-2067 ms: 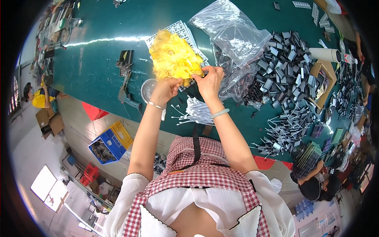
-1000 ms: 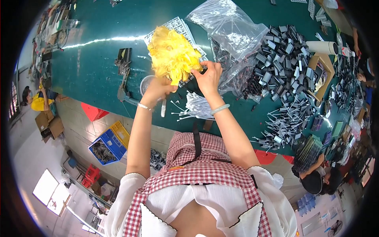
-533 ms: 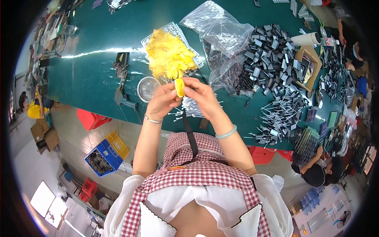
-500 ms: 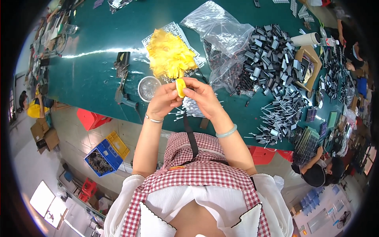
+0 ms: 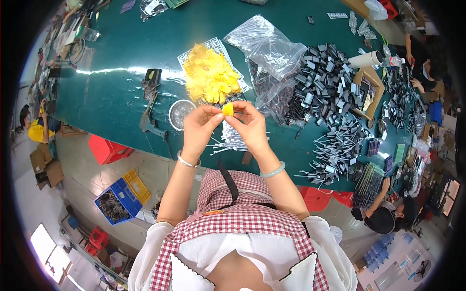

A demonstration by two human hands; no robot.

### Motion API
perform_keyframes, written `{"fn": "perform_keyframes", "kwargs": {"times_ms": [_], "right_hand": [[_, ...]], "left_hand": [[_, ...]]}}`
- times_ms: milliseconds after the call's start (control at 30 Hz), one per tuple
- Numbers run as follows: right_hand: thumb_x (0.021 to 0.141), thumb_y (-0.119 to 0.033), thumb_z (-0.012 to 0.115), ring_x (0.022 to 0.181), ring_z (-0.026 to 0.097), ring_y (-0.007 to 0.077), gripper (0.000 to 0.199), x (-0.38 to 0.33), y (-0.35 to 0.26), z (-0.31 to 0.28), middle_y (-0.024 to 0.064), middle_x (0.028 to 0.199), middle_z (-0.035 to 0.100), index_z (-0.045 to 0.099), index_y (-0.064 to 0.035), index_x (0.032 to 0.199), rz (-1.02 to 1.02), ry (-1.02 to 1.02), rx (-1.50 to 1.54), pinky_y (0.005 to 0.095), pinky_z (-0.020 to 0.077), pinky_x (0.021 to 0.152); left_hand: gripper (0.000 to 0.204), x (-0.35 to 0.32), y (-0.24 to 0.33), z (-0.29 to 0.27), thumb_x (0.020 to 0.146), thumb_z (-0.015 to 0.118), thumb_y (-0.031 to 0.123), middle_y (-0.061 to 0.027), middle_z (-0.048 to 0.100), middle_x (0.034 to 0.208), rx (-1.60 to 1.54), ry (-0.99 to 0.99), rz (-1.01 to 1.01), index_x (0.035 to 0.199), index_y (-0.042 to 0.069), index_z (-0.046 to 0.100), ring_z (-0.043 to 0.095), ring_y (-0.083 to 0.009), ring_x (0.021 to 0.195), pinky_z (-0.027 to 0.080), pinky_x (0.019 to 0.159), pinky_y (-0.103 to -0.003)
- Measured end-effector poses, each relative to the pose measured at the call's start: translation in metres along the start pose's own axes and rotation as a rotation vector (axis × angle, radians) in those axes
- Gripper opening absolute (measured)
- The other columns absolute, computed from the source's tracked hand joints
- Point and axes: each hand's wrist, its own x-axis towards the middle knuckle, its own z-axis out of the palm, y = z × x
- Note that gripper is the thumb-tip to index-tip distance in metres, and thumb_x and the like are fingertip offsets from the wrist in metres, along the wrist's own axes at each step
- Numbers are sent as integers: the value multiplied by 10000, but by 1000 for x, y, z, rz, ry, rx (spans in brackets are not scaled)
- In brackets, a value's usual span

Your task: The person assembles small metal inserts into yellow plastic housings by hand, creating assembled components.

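Observation:
A small yellow piece [image 5: 227,109], soft or thin-looking, is pinched between my two hands above the table edge. My left hand [image 5: 200,127] grips its left side with thumb and fingertips. On its other side, the thumb and fingers of my right hand [image 5: 249,127] close on it. Just beyond lies a heap of matching yellow pieces [image 5: 209,72] on white lattice-like sheets [image 5: 216,45]. Under my hands is a bundle of thin white sticks [image 5: 232,139], partly hidden. A round clear dish [image 5: 180,115] stands beside my left hand.
A hot glue gun [image 5: 153,128] lies left of the dish. To the right are a clear plastic bag [image 5: 272,46], a pile of black blocks [image 5: 326,77] and more white-stemmed sticks [image 5: 335,153]. An open cardboard box [image 5: 373,97] stands farther right. Other people sit at both sides.
The yellow piece has turned in my fingers and now shows a broader, shorter face. My view has shifted slightly, so the table items appear lower. Both hands still hold the piece.

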Motion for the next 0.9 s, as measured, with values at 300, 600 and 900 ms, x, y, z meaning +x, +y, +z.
{"fn": "perform_keyframes", "kwargs": {"times_ms": [300,600,900], "right_hand": [[731,0,712,929,575,123,291,-8,-2,-3,42,999,601,621,-20,1006,-249,96,-413,251,466,780],[654,14,730,881,583,187,310,-7,-26,3,70,939,612,653,-43,949,-502,141,-700,284,487,727],[710,28,691,926,570,147,290,-7,-12,-4,72,968,557,624,-16,989,-317,70,-288,253,520,701]], "left_hand": [[125,2,0,2,835,633,61,-23,611,737,280,-61,204,919,-27,602,546,-61,656,436,579,-202],[84,8,19,6,795,641,43,-8,567,613,528,-49,356,867,7,617,486,-50,517,368,471,-219],[56,25,-8,-10,794,594,-21,13,549,732,295,-115,228,836,-3,563,494,-44,644,392,581,-173]]}}
